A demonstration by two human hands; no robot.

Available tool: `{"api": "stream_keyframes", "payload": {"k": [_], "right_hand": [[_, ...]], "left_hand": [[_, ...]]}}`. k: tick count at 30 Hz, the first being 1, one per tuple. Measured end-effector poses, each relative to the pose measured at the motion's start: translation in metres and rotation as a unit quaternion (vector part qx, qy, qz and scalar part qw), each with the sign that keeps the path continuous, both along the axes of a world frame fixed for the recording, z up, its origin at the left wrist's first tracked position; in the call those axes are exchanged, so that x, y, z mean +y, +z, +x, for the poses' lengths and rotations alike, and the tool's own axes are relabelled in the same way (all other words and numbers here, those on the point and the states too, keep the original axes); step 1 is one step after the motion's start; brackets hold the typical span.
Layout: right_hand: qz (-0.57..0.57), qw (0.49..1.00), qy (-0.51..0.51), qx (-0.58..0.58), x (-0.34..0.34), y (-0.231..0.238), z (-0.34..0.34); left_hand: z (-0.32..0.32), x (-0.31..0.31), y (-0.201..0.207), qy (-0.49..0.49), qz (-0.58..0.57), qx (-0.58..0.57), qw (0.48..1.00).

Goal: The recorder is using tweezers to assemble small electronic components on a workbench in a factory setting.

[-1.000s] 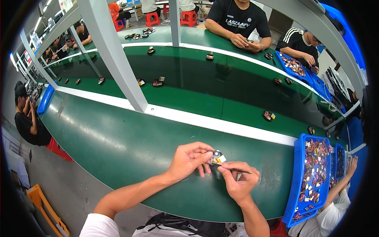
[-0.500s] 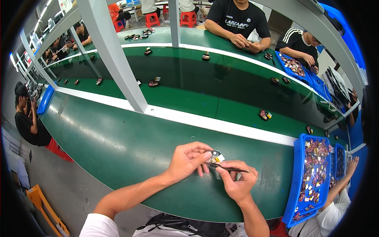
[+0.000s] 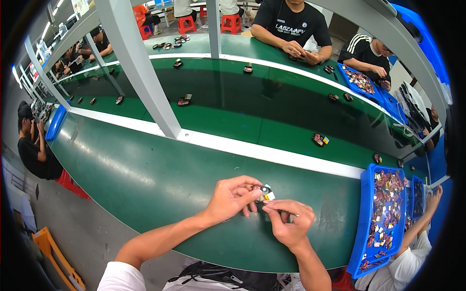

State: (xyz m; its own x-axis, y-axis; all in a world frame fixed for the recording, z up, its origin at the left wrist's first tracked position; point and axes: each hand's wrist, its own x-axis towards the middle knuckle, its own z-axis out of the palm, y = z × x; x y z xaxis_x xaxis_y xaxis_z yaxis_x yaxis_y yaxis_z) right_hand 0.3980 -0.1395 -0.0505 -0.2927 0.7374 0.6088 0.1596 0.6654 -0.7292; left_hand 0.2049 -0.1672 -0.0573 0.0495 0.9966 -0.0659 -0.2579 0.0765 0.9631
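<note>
My left hand (image 3: pixel 235 198) grips a small black-rimmed electronic assembly (image 3: pixel 265 189) between thumb and fingers, above the green table. The assembly carries a white and yellow tab at its right side. Close against its lower right, my right hand (image 3: pixel 291 223) pinches a slim black tool (image 3: pixel 289 212), perhaps tweezers. The tool's rear end pokes out past the fingers, while its tip lies among the fingertips at the assembly and cannot be made out.
A blue tray (image 3: pixel 365 213) full of small wired parts stands at the right. Beyond the white rail (image 3: pixel 272 154), similar assemblies lie on a green conveyor belt (image 3: pixel 218 123). A grey post (image 3: pixel 141 68) rises at the rail. Co-workers sit across the belt and on both sides.
Assemblies on the belt have shifted slightly left. My right hand has moved a little left, and less of the tool shows. My left hand stays nearly still with the assembly.
</note>
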Motion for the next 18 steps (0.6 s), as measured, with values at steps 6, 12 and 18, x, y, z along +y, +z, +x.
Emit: {"api": "stream_keyframes", "payload": {"k": [6, 12, 18], "right_hand": [[0.042, 0.999, -0.012, -0.021, -0.0017, 0.0003, -0.0010], [0.057, 0.998, -0.004, -0.035, -0.0002, -0.0019, 0.0003], [0.071, 0.997, -0.004, -0.040, -0.0018, -0.0005, 0.0012]], "left_hand": [[0.0022, -0.0003, -0.0008, -0.006, 0.004, 0.036, 0.999], [0.0080, 0.0008, -0.0037, 0.023, -0.008, 0.038, 0.999], [0.0038, 0.0045, -0.0050, 0.022, -0.005, 0.035, 0.999]]}}
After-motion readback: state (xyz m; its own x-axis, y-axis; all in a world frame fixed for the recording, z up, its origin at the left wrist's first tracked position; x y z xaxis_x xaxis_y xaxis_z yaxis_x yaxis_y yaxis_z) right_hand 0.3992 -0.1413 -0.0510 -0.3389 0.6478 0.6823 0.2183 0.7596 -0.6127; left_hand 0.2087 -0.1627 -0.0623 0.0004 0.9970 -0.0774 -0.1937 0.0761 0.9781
